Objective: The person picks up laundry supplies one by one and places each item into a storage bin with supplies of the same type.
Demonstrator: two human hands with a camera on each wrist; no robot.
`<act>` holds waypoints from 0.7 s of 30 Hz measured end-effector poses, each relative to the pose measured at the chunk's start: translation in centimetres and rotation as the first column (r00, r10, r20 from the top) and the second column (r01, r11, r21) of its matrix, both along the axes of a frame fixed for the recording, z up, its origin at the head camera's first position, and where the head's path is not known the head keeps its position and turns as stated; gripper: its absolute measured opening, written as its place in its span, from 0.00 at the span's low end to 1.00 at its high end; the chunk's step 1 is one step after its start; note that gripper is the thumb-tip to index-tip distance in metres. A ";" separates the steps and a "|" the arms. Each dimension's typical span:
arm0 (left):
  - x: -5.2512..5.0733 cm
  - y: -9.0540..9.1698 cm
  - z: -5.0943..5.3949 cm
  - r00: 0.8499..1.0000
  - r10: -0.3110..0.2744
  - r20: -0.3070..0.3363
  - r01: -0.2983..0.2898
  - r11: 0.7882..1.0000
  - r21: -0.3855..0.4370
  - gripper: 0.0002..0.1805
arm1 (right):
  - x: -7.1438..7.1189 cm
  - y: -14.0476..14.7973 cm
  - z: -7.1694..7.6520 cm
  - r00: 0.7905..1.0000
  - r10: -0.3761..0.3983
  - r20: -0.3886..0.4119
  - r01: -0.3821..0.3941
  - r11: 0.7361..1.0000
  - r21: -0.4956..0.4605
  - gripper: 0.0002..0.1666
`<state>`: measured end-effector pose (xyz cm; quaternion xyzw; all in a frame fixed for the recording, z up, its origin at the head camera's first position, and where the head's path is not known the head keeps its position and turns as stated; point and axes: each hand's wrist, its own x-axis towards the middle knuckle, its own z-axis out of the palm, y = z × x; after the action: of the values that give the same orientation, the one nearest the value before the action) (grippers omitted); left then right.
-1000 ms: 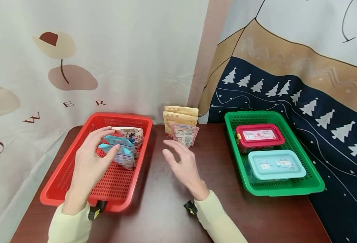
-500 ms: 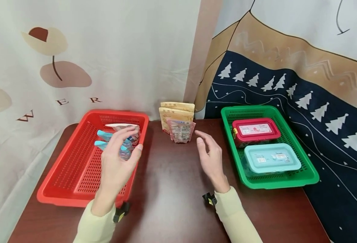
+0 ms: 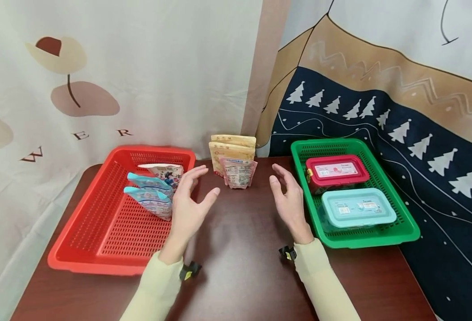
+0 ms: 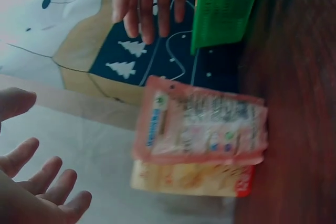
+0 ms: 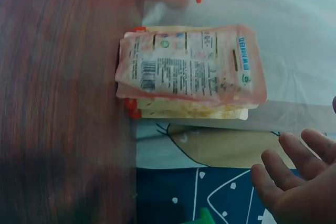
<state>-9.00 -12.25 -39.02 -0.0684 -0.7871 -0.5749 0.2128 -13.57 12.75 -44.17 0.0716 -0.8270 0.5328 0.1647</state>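
My left hand (image 3: 189,207) hovers at the right rim of the red basket (image 3: 79,232), fingers apart and holding nothing. Over the table, left of the green basket (image 3: 328,243), my right hand (image 3: 290,200) is likewise empty with relaxed fingers. Between and beyond the hands stands a pink pouch (image 3: 239,174), upright in front of two yellow pouches (image 3: 232,151). Its printed back faces me, also in the right wrist view, where the pink pouch (image 5: 189,66) overlaps the yellow ones. Neither hand touches any pouch.
Inside the red basket stand two blue-topped pouches (image 3: 151,203) and a white patterned pouch (image 3: 165,173). The green basket holds a red-lidded box (image 3: 336,173) and a light-blue-lidded box (image 3: 358,208). A printed curtain (image 3: 159,80) hangs behind the brown table (image 3: 236,276).
My left hand has moved right, from above the red basket to its right rim. The right hand has shifted right, away from the pink pouch towards the green basket. The pouches stayed in place.
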 end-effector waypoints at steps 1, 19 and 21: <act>-0.3 0.2 -0.2 1.000 -0.011 0.008 0.011 1.000 0.026 0.28 | -0.2 0.0 0.0 1.000 0.004 0.010 -0.005 1.000 0.003 0.30; -5.2 3.2 -3.6 0.991 0.025 0.132 -0.053 0.976 0.212 0.34 | -3.2 -1.0 -0.1 0.996 0.050 0.074 -0.050 0.999 -0.007 0.39; -5.7 3.4 -3.8 0.989 0.035 0.142 -0.066 0.973 0.223 0.34 | -3.6 -1.3 -0.1 0.995 0.059 0.085 -0.058 0.998 -0.022 0.39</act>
<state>-14.75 -8.84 -42.86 0.0160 -0.7304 -0.6588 0.1793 -17.21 11.45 -44.31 0.0713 -0.8256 0.5479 0.1142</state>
